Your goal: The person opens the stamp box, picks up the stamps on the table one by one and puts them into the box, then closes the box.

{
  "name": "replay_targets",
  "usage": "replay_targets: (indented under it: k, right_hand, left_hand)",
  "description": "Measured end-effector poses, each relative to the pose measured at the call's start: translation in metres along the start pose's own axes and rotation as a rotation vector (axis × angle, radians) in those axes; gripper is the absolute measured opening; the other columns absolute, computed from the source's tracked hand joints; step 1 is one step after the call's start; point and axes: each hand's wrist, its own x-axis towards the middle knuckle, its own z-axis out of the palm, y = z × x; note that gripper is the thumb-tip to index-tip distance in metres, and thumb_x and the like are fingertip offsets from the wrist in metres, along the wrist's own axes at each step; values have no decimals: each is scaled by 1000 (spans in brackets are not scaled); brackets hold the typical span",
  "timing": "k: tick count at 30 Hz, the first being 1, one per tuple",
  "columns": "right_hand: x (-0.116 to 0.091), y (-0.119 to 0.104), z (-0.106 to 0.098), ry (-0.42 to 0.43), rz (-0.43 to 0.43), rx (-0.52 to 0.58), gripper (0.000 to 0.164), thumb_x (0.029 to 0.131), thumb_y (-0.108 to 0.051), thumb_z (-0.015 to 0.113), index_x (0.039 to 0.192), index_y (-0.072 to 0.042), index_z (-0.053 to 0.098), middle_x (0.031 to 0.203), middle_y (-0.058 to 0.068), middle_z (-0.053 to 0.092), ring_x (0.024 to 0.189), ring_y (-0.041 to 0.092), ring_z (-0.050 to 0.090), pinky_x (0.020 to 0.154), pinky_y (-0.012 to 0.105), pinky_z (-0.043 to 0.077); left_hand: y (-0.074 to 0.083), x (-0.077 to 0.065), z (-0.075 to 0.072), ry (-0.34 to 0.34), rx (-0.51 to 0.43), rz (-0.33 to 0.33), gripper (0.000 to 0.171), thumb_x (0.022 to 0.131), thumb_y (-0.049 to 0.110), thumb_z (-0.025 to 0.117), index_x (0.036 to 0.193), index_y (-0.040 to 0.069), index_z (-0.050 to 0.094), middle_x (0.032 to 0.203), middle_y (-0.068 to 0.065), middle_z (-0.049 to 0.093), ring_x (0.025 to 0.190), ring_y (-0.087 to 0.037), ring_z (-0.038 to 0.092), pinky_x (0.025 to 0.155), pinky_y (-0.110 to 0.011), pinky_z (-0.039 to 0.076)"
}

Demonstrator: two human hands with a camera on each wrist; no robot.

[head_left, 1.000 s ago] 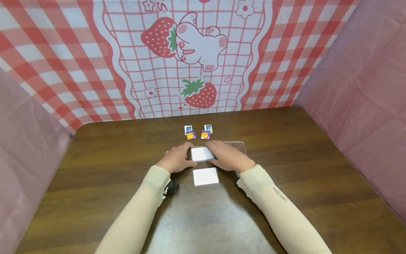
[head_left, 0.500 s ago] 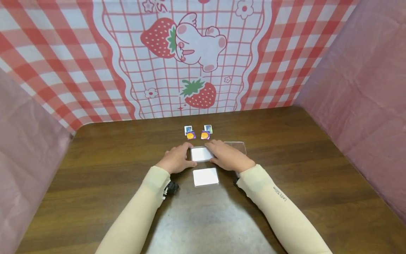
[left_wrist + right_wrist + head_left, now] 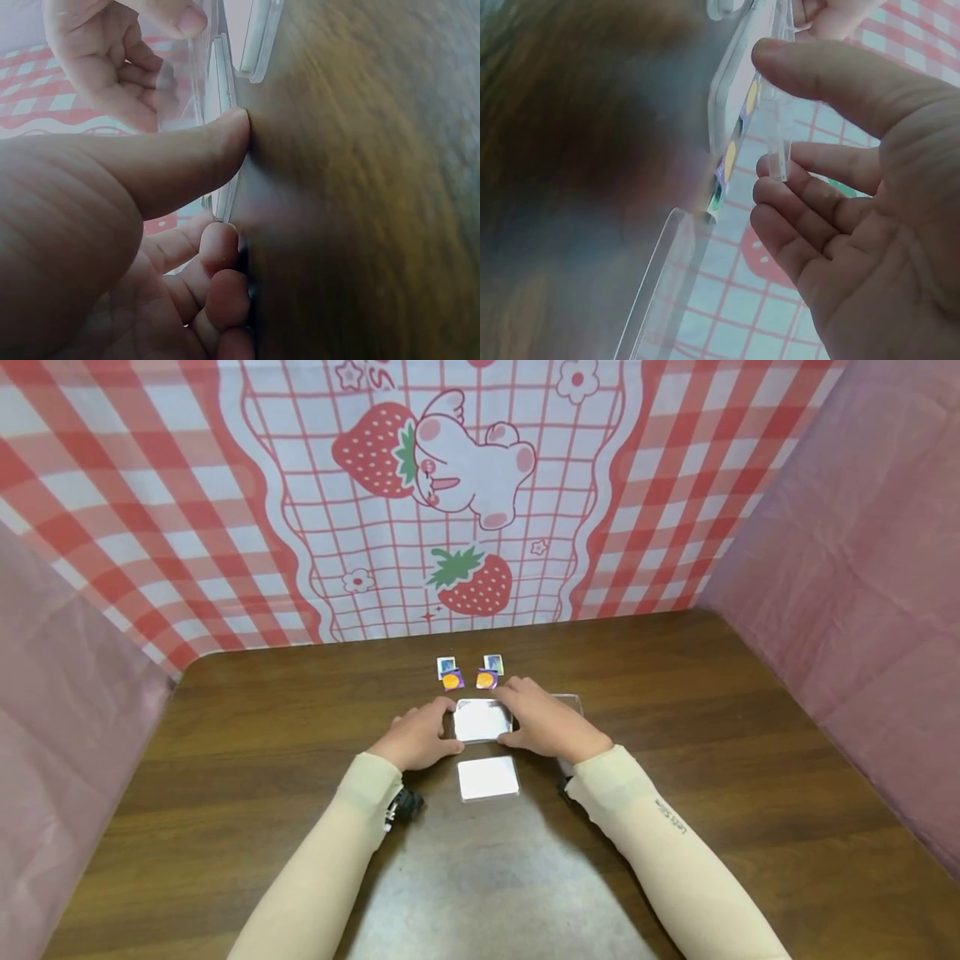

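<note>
My left hand (image 3: 416, 737) holds the left end of a flat clear plastic case (image 3: 222, 90) with white inside, thumb on the near edge, fingers at the far edge. My right hand (image 3: 551, 720) pinches a clear plastic lid (image 3: 780, 142) between thumb and fingertips. In both wrist views this lid stands a little off the case, raised at its right end. A second clear case (image 3: 488, 777), also white inside, lies flat nearer the body. Another clear plastic cover (image 3: 656, 277) lies on the table beside the right hand, partly hidden by it in the head view.
Behind the cases lie two pairs of small printed cards, one pair (image 3: 450, 679) at left, the other (image 3: 487, 678) at right, each with an orange and purple piece. A checked strawberry cloth (image 3: 465, 568) hangs along the back edge of the wooden table (image 3: 225, 777).
My right hand has risen and shifted slightly right, lifting the clear lid off the case's right side. The left hand has stayed in place.
</note>
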Motion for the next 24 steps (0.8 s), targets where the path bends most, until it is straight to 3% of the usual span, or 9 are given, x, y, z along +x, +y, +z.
replay_targets:
  k: [4,10,16,24]
  right_hand:
    - [0,1,0,43,-13,1,62,86,-26,86,137,-2,62,127,14,61,113,27,54,94,41,50]
    - [-1,3,-1,105,9,-19,63,84,-27,87,138,-5,63,125,11,59,112,27,52,91,40,51]
    - [-3,2,-5,112,62,28,65,83,-32,83,137,-3,61,123,11,59,107,25,54,88,41,52]
    - [-6,6,-14,127,91,34,60,81,-28,84,131,-1,64,121,11,59,101,24,53,85,39,52]
  left_hand:
    - [0,0,0,3,-3,1,66,98,37,72,152,9,44,121,-12,68,120,-35,58,111,-62,32]
    - [2,-2,0,11,8,5,64,98,37,72,150,11,46,116,-9,67,114,-33,58,108,-60,35]
    - [5,-4,1,6,22,5,66,99,37,71,151,9,44,123,-12,65,120,-36,56,109,-61,34]
    - [4,-3,0,17,11,7,62,98,36,72,149,11,47,118,-10,67,117,-35,57,108,-59,35]
